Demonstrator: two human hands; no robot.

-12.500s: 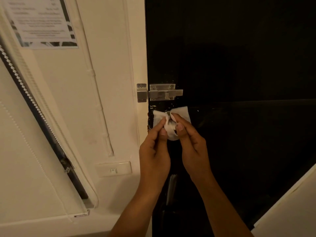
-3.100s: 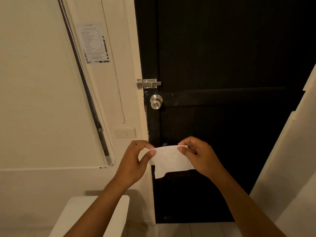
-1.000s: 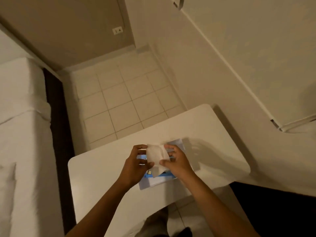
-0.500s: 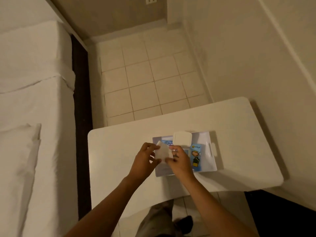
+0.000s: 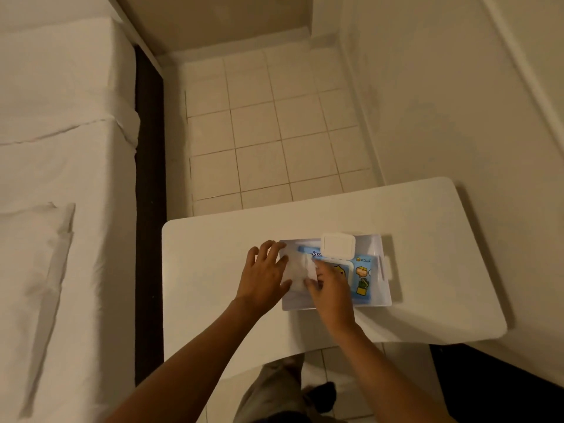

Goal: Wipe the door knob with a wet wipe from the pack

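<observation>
The folded white wet wipe [image 5: 296,271] lies on the left end of the clear tray [image 5: 385,296] on the white table. My left hand [image 5: 263,274] has its fingers spread and straight, touching the wipe's left edge. My right hand [image 5: 332,290] pinches the wipe's right edge between fingertips and thumb. The blue wet wipe pack [image 5: 361,277] lies in the same tray, partly under my right hand, and its white flip lid [image 5: 338,244] stands open. The door knob is out of view.
The white table [image 5: 427,227] stands against the wall on the right. A bed with white sheets [image 5: 61,178] fills the left side. Tiled floor [image 5: 262,138] lies beyond the table. My legs show under the table's near edge.
The wipe was at the door knob, then carried to the table while being folded. Since half a second ago it has come down onto the tray, and my left hand has opened.
</observation>
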